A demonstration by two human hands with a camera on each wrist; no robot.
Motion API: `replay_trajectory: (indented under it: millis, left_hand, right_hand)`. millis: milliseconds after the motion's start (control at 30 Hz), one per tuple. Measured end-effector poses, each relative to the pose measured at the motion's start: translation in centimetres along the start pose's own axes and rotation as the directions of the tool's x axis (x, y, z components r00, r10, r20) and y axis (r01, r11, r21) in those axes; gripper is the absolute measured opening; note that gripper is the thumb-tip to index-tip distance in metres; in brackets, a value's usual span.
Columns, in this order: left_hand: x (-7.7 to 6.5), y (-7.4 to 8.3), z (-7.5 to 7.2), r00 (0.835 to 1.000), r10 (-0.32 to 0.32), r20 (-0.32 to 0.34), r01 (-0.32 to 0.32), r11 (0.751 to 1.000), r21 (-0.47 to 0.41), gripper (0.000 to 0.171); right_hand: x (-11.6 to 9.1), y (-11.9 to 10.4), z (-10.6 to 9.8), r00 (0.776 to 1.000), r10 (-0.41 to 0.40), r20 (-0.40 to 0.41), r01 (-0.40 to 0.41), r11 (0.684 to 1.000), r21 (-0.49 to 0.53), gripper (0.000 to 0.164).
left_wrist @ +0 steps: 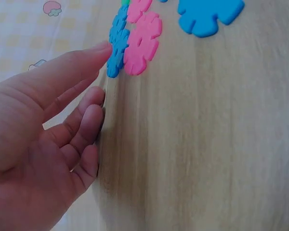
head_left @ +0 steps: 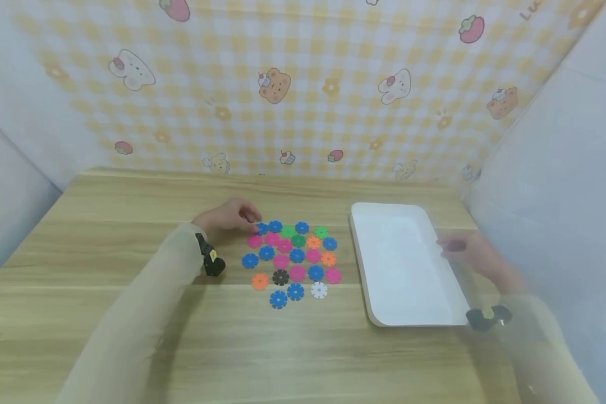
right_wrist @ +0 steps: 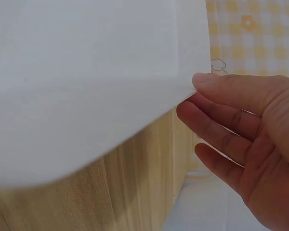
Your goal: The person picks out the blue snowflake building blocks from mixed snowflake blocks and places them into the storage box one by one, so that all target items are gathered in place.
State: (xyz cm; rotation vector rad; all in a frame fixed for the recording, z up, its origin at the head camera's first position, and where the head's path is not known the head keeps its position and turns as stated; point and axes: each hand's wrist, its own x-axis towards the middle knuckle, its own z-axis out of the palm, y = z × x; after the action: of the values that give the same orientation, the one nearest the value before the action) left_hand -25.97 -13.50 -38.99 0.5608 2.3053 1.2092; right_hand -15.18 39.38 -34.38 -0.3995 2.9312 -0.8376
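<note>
Flat, notched, flower-shaped plastic discs in several colours lie spread in a group on the wooden table. My left hand [head_left: 228, 216] is at the group's far left corner. In the left wrist view its thumb tip touches the edge of a blue disc [left_wrist: 117, 54], and its other fingers are loosely bent, their tips at the tabletop. Just beside that disc lies a pink disc [left_wrist: 143, 44]. To the right of the discs is a shallow white tray [head_left: 406, 264]. My right hand [head_left: 477, 259] pinches the tray's right rim, thumb on top and fingers underneath.
Nearer the front of the group are an orange disc [head_left: 260, 281], a black disc [head_left: 280, 277] and a white disc [head_left: 319, 290]. A yellow checked cloth [head_left: 303, 84] hangs behind the table [head_left: 283, 359], and a white sheet [head_left: 560, 168] hangs along the right side.
</note>
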Motion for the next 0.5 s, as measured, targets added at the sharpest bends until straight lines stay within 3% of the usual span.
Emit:
replay_trajectory:
  millis: [300,500]
  left_hand:
    - [0.47,-0.03,0.33,0.998,0.066,-0.002,-0.065,0.992,0.109,0.030]
    - [0.49,0.21,0.53,0.999,0.036,-0.001,-0.036,0.992,0.121,0.029]
  right_hand:
    - [-0.11,0.24,0.24,1.000,-0.015,-0.007,0.015,1.000,0.014,0.030]
    - [-0.19,0.43,0.31,0.999,-0.044,-0.026,0.045,0.999,0.025,0.028]
